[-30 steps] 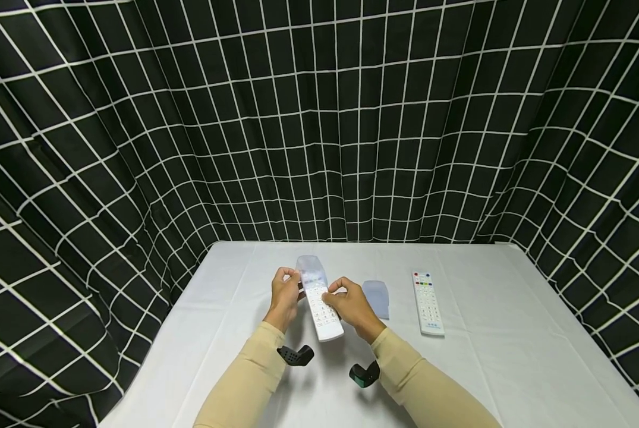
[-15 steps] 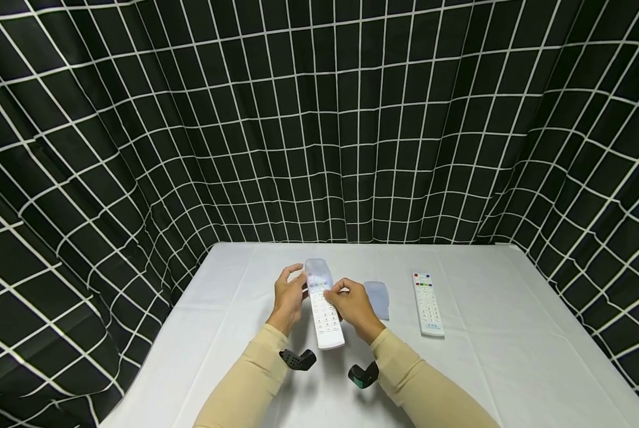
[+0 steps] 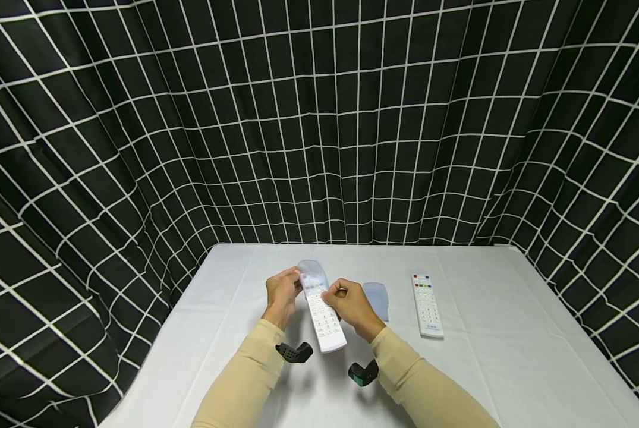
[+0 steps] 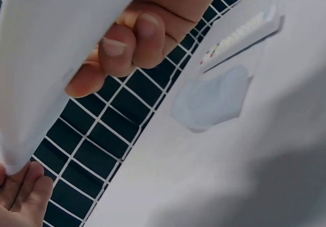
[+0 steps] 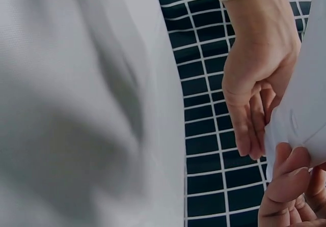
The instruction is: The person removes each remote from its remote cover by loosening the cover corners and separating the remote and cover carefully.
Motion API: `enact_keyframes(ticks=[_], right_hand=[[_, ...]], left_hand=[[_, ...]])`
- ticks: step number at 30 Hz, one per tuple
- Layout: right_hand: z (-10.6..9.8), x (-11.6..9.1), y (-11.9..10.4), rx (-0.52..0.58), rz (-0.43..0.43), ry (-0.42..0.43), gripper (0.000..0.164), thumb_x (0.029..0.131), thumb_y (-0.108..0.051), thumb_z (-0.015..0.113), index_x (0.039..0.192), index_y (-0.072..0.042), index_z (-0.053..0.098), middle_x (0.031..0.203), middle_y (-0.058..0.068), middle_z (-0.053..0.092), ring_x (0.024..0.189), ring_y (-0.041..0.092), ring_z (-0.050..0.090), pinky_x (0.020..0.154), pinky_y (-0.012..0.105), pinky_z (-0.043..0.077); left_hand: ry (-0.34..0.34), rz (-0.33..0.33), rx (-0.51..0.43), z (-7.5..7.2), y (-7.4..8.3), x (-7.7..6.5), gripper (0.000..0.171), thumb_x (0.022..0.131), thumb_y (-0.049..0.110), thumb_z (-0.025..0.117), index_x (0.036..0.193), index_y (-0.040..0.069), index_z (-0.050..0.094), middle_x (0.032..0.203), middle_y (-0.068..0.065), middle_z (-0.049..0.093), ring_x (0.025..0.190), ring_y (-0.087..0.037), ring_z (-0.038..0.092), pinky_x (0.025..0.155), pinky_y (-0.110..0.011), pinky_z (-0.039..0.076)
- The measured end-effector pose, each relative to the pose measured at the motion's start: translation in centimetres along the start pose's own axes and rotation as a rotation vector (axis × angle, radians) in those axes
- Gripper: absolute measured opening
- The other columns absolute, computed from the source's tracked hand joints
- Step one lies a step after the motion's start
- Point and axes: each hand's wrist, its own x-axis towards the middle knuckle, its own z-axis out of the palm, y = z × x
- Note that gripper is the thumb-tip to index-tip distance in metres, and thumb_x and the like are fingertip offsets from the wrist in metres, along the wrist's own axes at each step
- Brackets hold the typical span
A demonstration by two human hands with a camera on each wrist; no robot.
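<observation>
A white remote control (image 3: 324, 324) is held tilted above the table, its upper end inside a translucent bluish sleeve (image 3: 312, 272). My left hand (image 3: 282, 295) pinches the sleeve by its upper left edge; its fingertips (image 4: 33, 178) also show at the lower left of the left wrist view. Lower down, my right hand (image 3: 353, 304) grips the remote's right side, thumb on the buttons and the other fingers (image 4: 114, 49) curled behind. The remote's plain white back (image 5: 310, 74) faces the wrist cameras.
A second translucent sleeve (image 3: 377, 300) lies flat on the white-covered table (image 3: 485, 356), just beyond my right hand. Farther right lies another white remote (image 3: 428, 306) with coloured buttons. Black curtains (image 3: 340, 119) with a white grid stand around the table.
The held remote and sleeve first swung right and slightly toward me, then their top tilted back left. My left hand moved left with the sleeve; my right hand stayed nearly in place.
</observation>
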Motion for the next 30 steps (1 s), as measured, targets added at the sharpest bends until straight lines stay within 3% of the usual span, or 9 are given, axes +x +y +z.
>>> enact_keyframes(ticks=[9, 30], right_hand=[[-0.2, 0.0, -0.1, 0.008, 0.013, -0.057, 0.014, 0.087, -0.002, 0.067, 0.08, 0.002, 0.055, 0.061, 0.004, 0.055, 0.048, 0.011, 0.046, 0.042, 0.022, 0.035], [-0.3, -0.5, 0.1, -0.046, 0.01, -0.106, 0.011, 0.084, -0.001, 0.067, 0.08, 0.002, 0.057, 0.062, 0.004, 0.056, 0.049, 0.011, 0.047, 0.042, 0.021, 0.036]], left_hand=[[0.088, 0.008, 0.006, 0.0, 0.0, 0.3, 0.024, 0.088, -0.009, 0.058, 0.11, -0.017, 0.062, 0.091, -0.016, 0.063, 0.074, -0.017, 0.063, 0.066, -0.027, 0.054], [0.094, 0.012, -0.044, -1.0, -0.1, 1.4, 0.019, 0.086, -0.011, 0.057, 0.103, -0.016, 0.065, 0.086, -0.016, 0.061, 0.073, -0.018, 0.061, 0.07, -0.031, 0.054]])
